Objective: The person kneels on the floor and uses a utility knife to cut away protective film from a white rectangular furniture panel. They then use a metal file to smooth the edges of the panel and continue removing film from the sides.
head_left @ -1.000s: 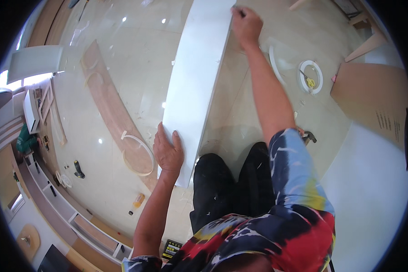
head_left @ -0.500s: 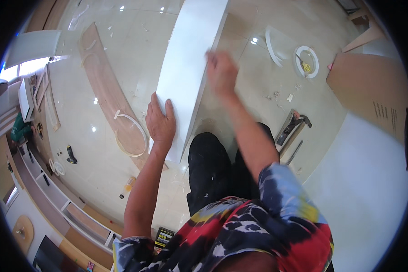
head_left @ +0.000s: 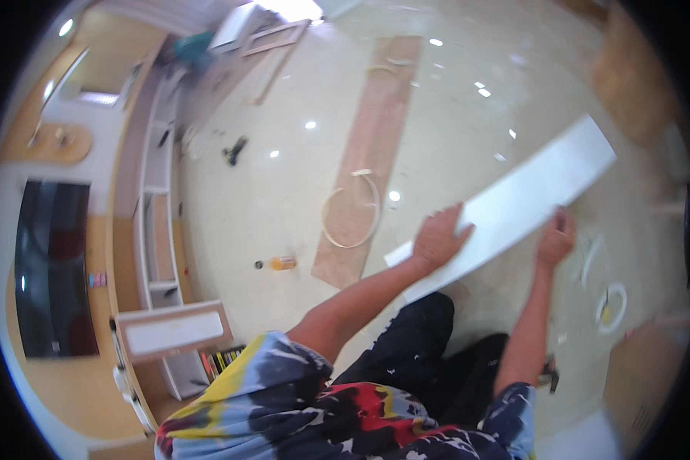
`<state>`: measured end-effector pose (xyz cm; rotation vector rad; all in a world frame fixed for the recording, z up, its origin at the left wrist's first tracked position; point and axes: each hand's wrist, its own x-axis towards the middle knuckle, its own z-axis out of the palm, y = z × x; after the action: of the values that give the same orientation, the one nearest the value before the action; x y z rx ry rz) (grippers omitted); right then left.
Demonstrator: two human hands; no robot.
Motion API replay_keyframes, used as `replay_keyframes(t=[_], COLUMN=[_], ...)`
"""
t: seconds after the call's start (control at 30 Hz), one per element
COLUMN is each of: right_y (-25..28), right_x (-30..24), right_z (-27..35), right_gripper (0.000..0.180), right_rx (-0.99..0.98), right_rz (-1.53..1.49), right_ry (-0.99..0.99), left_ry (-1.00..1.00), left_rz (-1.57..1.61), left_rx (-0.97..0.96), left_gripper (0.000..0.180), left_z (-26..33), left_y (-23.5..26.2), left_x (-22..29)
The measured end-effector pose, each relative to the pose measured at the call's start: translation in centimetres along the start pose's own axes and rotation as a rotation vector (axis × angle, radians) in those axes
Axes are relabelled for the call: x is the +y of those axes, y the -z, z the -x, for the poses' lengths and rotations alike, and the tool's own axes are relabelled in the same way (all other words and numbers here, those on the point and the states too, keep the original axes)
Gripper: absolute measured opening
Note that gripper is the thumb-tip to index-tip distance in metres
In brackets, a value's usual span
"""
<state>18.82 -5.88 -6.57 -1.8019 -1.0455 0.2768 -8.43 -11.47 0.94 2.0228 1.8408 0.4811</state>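
White board [head_left: 514, 203] is in front of the person, slightly right of centre, near end just beside the knee. Long axis runs diagonally: near end lower left, far end upper right, pointing away and to the person's right. Broad white face up; can't tell what carries it underneath. Left hand [head_left: 439, 240] lies on the face close to the near end, fingers extended, moderate gap to the thumb, pressing flat and not wrapped round. Right hand [head_left: 556, 239] is at the right long edge, further toward the far end; fingers curled in, narrow. Blurred there, so can't tell if they pinch the edge or hold something small. Brown plank [head_left: 369, 138] on the floor [head_left: 238, 218] to the left, pale strip loop [head_left: 377, 205] on it.
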Motion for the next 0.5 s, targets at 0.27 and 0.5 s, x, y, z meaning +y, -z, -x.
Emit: replay_keyframes(t=[0.27,0.5], right_y=[0.4,5.1], right_x=[-3.3,-11.6], right_z=[4.2,28.7], right_gripper=[0.021,0.018], right_rx=[-0.018,-0.418], right_rz=[0.203,-0.035], right_ry=[0.048,0.299], left_ry=[0.046,0.055], left_rz=[0.073,0.051], left_rx=[-0.025,0.082], left_gripper=[0.06,0.066], left_z=[1.0,0.8], left_y=[1.5,-2.3], left_x=[0.2,-1.5])
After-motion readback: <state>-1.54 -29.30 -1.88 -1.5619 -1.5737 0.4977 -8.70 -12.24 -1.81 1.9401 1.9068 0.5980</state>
